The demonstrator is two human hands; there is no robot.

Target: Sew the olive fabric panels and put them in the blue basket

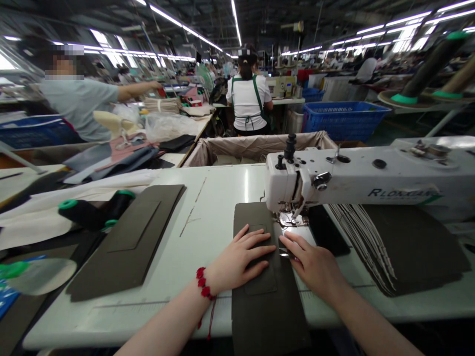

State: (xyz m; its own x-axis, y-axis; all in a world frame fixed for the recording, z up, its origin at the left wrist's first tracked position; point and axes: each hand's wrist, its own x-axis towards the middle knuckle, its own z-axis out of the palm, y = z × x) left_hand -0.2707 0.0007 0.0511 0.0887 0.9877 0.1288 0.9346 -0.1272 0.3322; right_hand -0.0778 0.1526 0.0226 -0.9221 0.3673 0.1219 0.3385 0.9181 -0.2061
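Observation:
My left hand (241, 259) lies flat with fingers spread on a dark olive panel of leather or heavy fabric (269, 316), and a red beaded bracelet (202, 283) circles that wrist. My right hand (311, 262) presses the same panel at its right edge, close to the presser foot (293, 220) of a white sewing machine (356, 178). The panel's far end runs under the machine head, and the needle is hard to make out. A stack of similar panels (408, 247) with pale strips along one side lies to the right. Another olive panel pile (126, 242) lies left of my left hand.
Black thread cones (94, 212) lie on the white work table (208, 232) at left. Behind it stand a cloth-lined bin (256, 148) and a blue crate (345, 118). A co-worker in grey (77, 104) reaches across at left; another in white with a green apron (247, 94) sits beyond.

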